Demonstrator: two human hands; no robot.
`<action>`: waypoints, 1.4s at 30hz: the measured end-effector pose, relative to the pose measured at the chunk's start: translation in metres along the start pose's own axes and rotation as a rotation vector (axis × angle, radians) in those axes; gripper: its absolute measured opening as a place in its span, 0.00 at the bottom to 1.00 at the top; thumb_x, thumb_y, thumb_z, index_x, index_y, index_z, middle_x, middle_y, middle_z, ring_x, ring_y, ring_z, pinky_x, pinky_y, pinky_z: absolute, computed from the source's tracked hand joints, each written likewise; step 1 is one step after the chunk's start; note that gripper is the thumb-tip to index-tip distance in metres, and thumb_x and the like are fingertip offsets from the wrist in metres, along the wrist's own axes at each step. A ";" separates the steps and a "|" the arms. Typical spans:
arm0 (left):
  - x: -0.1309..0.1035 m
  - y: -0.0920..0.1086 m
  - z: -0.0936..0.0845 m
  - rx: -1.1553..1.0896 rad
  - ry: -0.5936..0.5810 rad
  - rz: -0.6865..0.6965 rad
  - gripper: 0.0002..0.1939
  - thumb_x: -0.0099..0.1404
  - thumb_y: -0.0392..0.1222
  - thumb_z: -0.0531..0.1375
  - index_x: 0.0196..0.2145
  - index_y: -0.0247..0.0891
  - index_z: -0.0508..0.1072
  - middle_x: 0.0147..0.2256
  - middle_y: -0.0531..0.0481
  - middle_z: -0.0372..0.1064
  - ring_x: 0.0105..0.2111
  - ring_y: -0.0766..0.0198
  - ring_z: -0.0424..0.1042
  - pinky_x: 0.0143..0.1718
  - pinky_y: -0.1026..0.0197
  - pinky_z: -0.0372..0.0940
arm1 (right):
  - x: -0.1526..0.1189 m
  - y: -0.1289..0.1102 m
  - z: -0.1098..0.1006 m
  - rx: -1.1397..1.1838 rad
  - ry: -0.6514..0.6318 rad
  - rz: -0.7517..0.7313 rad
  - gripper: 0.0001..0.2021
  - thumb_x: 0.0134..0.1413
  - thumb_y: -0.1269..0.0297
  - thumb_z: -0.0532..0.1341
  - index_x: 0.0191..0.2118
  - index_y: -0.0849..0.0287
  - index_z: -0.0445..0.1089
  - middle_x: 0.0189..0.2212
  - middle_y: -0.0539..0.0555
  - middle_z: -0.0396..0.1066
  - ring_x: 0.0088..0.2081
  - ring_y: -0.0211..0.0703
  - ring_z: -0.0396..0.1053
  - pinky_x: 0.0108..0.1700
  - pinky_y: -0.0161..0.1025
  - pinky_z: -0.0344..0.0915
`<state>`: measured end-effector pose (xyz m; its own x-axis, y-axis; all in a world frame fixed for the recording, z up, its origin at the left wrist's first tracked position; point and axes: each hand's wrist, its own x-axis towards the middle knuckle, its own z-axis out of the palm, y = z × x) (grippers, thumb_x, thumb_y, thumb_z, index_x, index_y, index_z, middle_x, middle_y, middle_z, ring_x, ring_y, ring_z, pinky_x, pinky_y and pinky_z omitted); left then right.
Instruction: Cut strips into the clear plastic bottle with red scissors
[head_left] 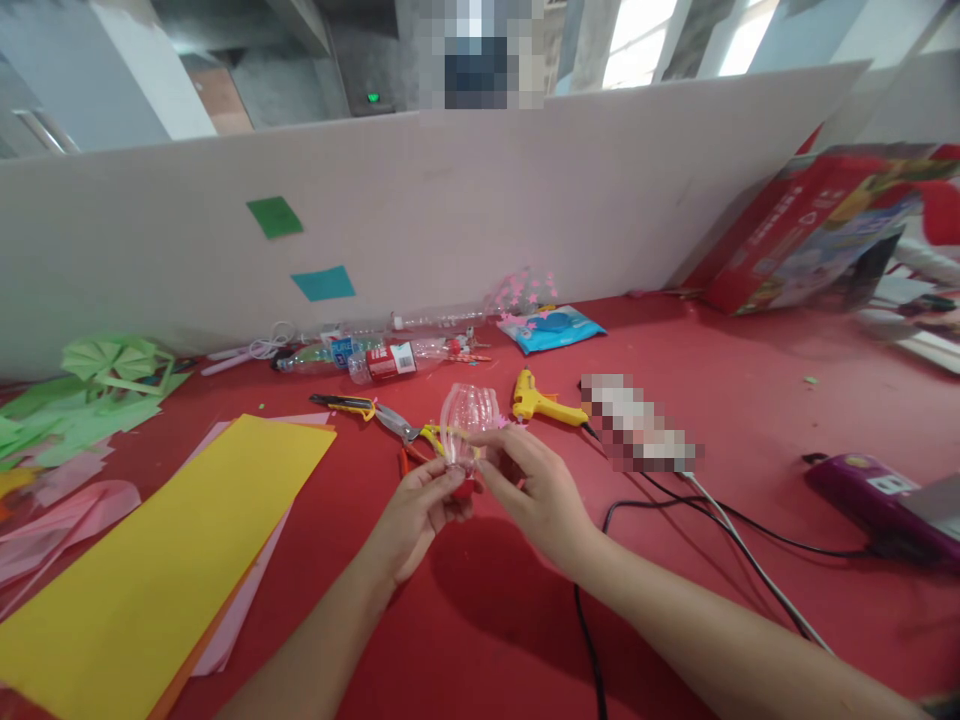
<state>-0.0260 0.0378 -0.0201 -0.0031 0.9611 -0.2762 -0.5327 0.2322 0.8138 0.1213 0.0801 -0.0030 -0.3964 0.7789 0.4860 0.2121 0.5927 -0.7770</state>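
A clear plastic bottle piece (469, 408) is upright above the red table, its wide end up and a red cap at its lower end. My left hand (429, 500) pinches it near the neck from the left. On the right, my right hand (531, 482) has its fingers bent against the piece's lower right side; whatever lies between those fingertips is too small to make out. Just behind the piece are pliers (396, 422) with yellow and red-orange handles, partly hidden by it and my left hand. A yellow glue gun (546, 402) rests to the right.
Plastic bottles (390, 360) and a blue packet (553, 328) lie along the white board (450, 200). Yellow paper (172, 560) and green scraps (112, 370) are on the left. Black cables run past my right arm toward a purple tool (870, 495). A red box (810, 230) stands back right.
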 end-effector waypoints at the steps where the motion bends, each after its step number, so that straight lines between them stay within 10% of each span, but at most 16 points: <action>1: 0.000 0.000 0.000 -0.001 -0.002 -0.004 0.16 0.46 0.43 0.72 0.31 0.33 0.75 0.26 0.53 0.71 0.22 0.71 0.68 0.26 0.67 0.60 | 0.000 0.000 0.000 0.007 0.001 -0.008 0.10 0.56 0.71 0.55 0.41 0.59 0.71 0.28 0.51 0.67 0.26 0.39 0.64 0.28 0.34 0.61; 42: -0.003 0.001 0.002 0.205 0.029 0.131 0.19 0.52 0.48 0.68 0.37 0.33 0.74 0.28 0.50 0.72 0.21 0.70 0.67 0.25 0.64 0.58 | 0.004 0.000 -0.003 0.077 0.018 0.087 0.05 0.55 0.70 0.56 0.33 0.58 0.69 0.24 0.48 0.66 0.25 0.37 0.63 0.27 0.33 0.60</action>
<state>-0.0245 0.0355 -0.0177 -0.0870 0.9810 -0.1733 -0.3436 0.1337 0.9295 0.1226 0.0836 0.0003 -0.3631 0.8309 0.4216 0.1755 0.5054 -0.8448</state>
